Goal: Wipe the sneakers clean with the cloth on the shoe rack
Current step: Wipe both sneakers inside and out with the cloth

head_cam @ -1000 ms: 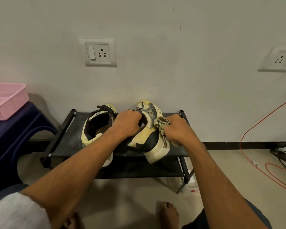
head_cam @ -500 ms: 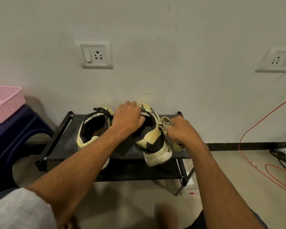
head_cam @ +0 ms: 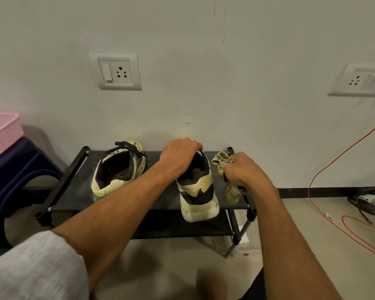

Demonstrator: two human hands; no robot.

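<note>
One cloth (head_cam: 220, 159) inside right hand (head_cam: 243, 171) fingers (head_cam: 230, 173), left hand (head_cam: 180, 156) gripping sneaker (head_cam: 198, 192)

The shoe rack (head_cam: 74, 191) is black, frame and shelves alike. On its top shelf, the laced sneaker (head_cam: 115, 187) is cream-yellow with black lining and black laces. The second sneaker (head_cam: 198, 198) is cream with a jagged black patch across the heel. At the rack's right end, the cloth (head_cam: 232, 191) is pale yellow with dark criss-cross markings. Left of the rack, a pink mesh-patterned basket (head_cam: 2, 135) sits on a navy stool (head_cam: 20, 169). Right of the rack runs an orange cable (head_cam: 333, 161). The wall (head_cam: 247, 61) behind the rack is off-white.
</note>
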